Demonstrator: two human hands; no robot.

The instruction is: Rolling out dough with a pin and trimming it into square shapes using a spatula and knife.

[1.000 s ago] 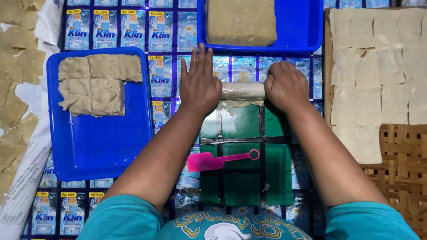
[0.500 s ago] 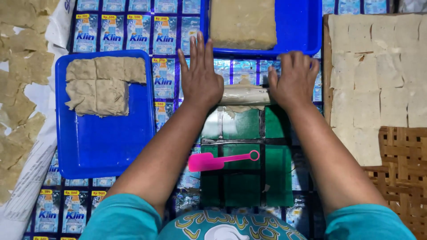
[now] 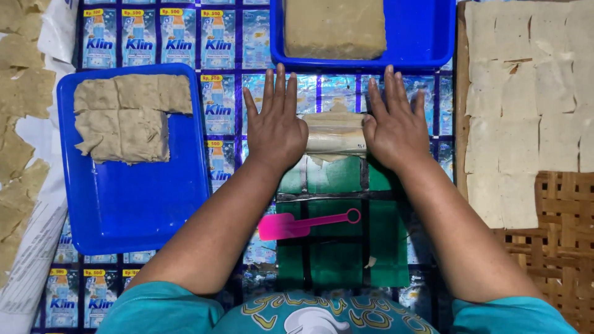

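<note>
My left hand (image 3: 275,127) and my right hand (image 3: 395,125) lie flat, fingers spread, on the two ends of a pale rolling pin (image 3: 335,132). The pin rests across a thin sheet of tan dough (image 3: 328,159) at the far edge of a green work mat (image 3: 346,247). A pink spatula (image 3: 297,225) lies on the mat between my forearms, apart from both hands.
A blue tray (image 3: 133,204) at left holds cut dough squares (image 3: 124,117). A second blue tray (image 3: 427,37) at the top carries a thick dough block (image 3: 335,28). Pale dough squares (image 3: 526,105) cover a woven mat (image 3: 557,229) at right. More pieces (image 3: 18,111) lie at far left.
Both hands have pushed the rolling pin away from me, toward the top tray, and my fingers are now stretched out flatter.
</note>
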